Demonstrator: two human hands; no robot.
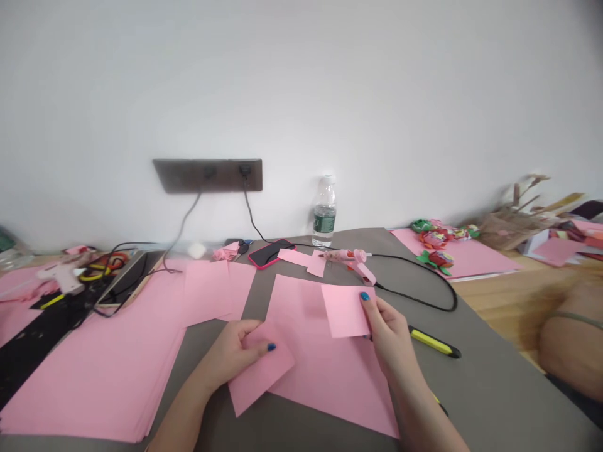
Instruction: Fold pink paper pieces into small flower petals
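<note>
My left hand pinches a small pink paper piece between thumb and fingers, tilted low over the table. In my right hand is a pink paper square, gripped at its right edge with the thumb on top. Both pieces are apart from each other, above a large pink sheet that lies on the grey mat. Beyond the right hand's square lies a pink glue gun, its nozzle by small pink paper strips. My right fingertips are partly hidden behind the paper.
A stack of pink sheets covers the left side. Behind stand a water bottle and a phone. A black cord loops right, near a yellow cutter. Paper flowers sit at the far right; another person's arm is at the right edge.
</note>
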